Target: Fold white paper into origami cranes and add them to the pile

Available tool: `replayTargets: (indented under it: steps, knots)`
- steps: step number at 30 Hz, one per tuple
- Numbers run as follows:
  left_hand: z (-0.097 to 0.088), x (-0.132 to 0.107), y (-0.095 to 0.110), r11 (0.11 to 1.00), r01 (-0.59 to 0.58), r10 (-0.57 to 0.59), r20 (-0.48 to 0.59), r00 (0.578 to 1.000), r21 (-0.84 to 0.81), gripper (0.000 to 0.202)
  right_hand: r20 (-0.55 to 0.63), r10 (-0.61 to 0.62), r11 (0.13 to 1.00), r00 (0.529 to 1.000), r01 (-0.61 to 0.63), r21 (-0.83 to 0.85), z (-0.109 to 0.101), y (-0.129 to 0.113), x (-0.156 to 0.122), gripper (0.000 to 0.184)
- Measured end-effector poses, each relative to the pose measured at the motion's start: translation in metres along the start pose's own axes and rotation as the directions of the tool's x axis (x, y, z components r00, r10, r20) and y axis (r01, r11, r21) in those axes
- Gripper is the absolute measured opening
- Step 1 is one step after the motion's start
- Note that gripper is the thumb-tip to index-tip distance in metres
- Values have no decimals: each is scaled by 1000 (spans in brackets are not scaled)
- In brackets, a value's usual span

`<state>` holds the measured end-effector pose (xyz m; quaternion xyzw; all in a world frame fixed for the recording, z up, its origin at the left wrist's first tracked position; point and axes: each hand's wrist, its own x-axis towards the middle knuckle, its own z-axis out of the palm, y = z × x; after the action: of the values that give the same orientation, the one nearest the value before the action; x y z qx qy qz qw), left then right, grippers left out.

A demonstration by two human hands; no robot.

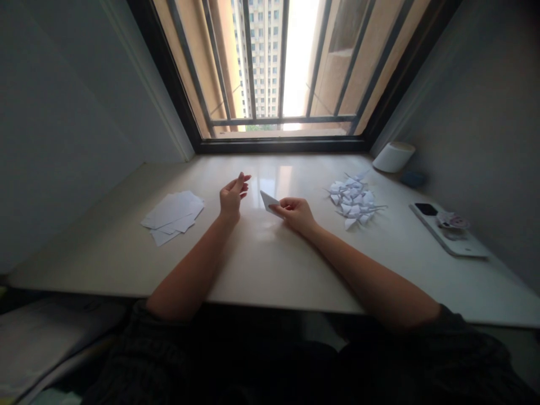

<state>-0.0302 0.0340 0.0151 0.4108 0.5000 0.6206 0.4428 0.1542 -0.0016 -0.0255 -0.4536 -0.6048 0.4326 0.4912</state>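
My right hand (295,213) rests on the pale table (261,264) and pinches a small folded white paper (268,200) by its near corner. The paper sticks out to the left of the fingers. My left hand (232,198) is raised a little to the left of the paper, fingers loosely curled and apart, holding nothing. A loose stack of flat white paper sheets (172,216) lies to the left of my left hand. A heap of several folded white paper cranes (354,198) lies to the right of my right hand.
A barred window (278,73) runs along the far edge of the table. At the far right stand a white roll (394,156) and a small blue object (412,179). A white phone (447,228) lies by the right wall.
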Motion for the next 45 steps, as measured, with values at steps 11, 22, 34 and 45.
replayTargets:
  steps: [11,22,34,45]
  knots:
    - [23,-27,-12,995,97,-90,243,966,-14,39,10,-5,999,1000,4,46,-2,-1,3,47]
    - [26,-32,-15,998,-63,59,143,988,27,39,47,-28,999,999,27,20,1,-4,4,51]
    - [23,-36,-18,992,-69,31,314,949,110,37,-4,-55,995,998,55,82,-1,-3,6,45]
    - [25,-37,-16,995,-5,-24,287,958,99,40,19,-37,993,999,35,109,2,-4,4,50]
